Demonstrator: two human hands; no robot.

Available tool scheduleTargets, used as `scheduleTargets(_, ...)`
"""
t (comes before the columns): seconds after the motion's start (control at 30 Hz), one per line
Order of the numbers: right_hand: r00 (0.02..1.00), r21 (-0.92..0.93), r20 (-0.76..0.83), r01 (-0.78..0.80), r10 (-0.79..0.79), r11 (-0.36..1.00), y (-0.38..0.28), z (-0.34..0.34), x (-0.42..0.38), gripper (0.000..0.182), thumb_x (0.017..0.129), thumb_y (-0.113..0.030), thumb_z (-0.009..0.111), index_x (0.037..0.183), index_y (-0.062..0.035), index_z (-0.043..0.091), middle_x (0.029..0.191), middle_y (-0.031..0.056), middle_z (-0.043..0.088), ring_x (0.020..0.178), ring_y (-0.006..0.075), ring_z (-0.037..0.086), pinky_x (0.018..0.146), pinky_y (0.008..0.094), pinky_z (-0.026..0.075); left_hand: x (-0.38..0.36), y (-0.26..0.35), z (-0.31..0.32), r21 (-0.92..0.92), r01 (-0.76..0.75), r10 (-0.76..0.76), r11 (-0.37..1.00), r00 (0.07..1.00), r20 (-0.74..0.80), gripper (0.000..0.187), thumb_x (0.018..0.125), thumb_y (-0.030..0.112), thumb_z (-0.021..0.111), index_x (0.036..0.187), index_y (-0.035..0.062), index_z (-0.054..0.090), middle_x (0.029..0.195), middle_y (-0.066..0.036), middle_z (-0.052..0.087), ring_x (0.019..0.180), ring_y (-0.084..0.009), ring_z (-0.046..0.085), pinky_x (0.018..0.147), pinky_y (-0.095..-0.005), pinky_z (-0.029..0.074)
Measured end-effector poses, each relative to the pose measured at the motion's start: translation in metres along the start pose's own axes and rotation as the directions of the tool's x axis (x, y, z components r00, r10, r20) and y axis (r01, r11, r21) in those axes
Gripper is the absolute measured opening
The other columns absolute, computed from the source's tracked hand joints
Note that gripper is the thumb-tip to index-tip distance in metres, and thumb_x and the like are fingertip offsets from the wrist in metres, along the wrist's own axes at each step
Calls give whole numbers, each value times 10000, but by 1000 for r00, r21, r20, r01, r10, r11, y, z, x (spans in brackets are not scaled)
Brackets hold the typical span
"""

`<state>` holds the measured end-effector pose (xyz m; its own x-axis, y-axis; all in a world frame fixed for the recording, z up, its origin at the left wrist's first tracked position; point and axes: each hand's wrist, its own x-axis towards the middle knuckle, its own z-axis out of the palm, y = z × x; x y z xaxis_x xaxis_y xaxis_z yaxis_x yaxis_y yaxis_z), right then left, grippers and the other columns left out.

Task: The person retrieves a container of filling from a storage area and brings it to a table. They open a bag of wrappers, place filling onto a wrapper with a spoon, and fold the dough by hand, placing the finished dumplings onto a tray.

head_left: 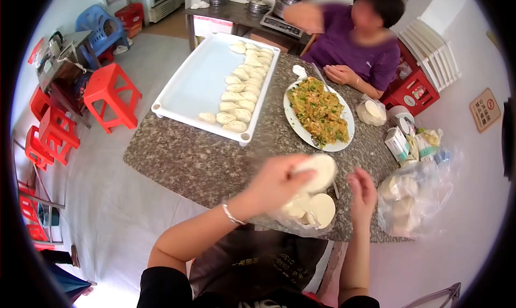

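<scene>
My left hand (277, 184), with a bracelet at the wrist, is closed on a round white dumpling wrapper (319, 171) and slightly blurred by motion. Below it, more round dumpling wrappers (322, 211) lie in an opened plastic bag at the table's near edge. To the right, my right hand (363, 194) is raised, its fingers loosely bent and apart, with nothing visible in them. Beyond both hands sits an oval white plate (290, 114) heaped with chopped filling (318, 112). A thin utensil handle, partly hidden, shows between my hands.
A white tray (188, 74) at the left of the stone table (172, 152) bears rows of dumplings (244, 87). Across sits a person in purple (355, 50). Bagged wrappers (406, 200) and small boxes (396, 143) stand at the right. Red stools (110, 95) are on the floor.
</scene>
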<state>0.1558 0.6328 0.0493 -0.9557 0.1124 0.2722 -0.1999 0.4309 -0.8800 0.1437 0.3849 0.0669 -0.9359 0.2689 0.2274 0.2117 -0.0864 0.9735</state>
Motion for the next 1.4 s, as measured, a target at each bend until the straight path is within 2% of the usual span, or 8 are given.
scheduleTargets(0.1, 989, -257, 145, 75, -38, 964, 50, 3, 4, 491, 767, -65, 698, 1223, -66, 517, 979, 110, 609, 844, 205, 582, 788, 314, 482, 4, -18, -31, -313, 294, -331, 903, 941, -72, 269, 897, 136, 572, 1137, 15, 576, 970, -29, 657, 775, -59, 594, 603, -196, 464)
scheduleTargets(0.23, 974, -410, 183, 201, -136, 889, 56, 17, 17, 482, 743, -76, 708, 1191, -67, 529, 862, 114, 577, 782, 254, 574, 729, 335, 483, 6, -56, -33, -559, 374, -484, 740, 873, -55, 289, 884, 145, 601, 1137, 11, 565, 1001, -50, 646, 871, -110, 619, 717, -259, 510)
scheduleTargets(0.47, 969, -425, 214, 207, -125, 881, 26, 14, 31, 271, 808, -52, 637, 1077, -81, 630, 779, 107, 584, 657, 231, 582, 597, 311, 474, 24, -77, -19, -496, 420, -471, 760, 882, 27, 286, 883, 128, 583, 1131, -12, 559, 1028, -70, 636, 918, -147, 620, 798, -296, 514)
scheduleTargets(0.67, 960, -406, 116, 280, -255, 870, 39, 12, 39, 215, 816, -27, 622, 1027, -47, 660, 748, 113, 590, 618, 222, 567, 558, 305, 453, 50, -94, 4, -654, 491, -532, 576, 832, 156, 282, 897, 43, 511, 1173, -18, 505, 1135, -118, 593, 1010, -226, 608, 895, -370, 501)
scheduleTargets(0.73, 948, -394, 137, 319, -288, 862, 38, 14, 38, 220, 814, -8, 622, 1031, -26, 655, 741, 112, 589, 608, 214, 561, 547, 300, 448, 56, -100, 8, -788, 476, -539, 391, 812, 224, 284, 925, 76, 471, 1199, 3, 481, 1174, -139, 569, 1068, -260, 577, 940, -416, 467)
scheduleTargets(0.93, 945, -347, 114, 327, -307, 879, 45, 21, 42, 220, 809, 20, 619, 1021, -19, 662, 728, 109, 585, 596, 203, 557, 550, 287, 447, 69, -107, 18, -859, 448, -477, 246, 828, 296, 346, 975, 258, 413, 1238, 38, 460, 1222, -106, 550, 1173, -253, 499, 1029, -456, 348)
scheduleTargets(1.13, 979, -275, 75, 201, -187, 940, 36, 19, 39, 202, 830, -3, 611, 1023, -22, 668, 700, 77, 568, 600, 141, 507, 538, 259, 397, 71, -96, 19, -878, 427, -450, 216, 841, 299, 390, 948, 319, 477, 1254, 78, 449, 1260, -60, 512, 1202, -229, 442, 1051, -428, 287)
scheduleTargets(1.4, 985, -281, 138, 135, -99, 950, 52, 24, 31, 205, 822, -7, 613, 1020, -17, 665, 733, 118, 581, 568, 178, 524, 539, 263, 422, 68, -97, 22, -885, 421, -447, 199, 843, 301, 394, 974, 332, 403, 1278, 85, 443, 1291, -74, 510, 1220, -234, 455, 1049, -421, 304)
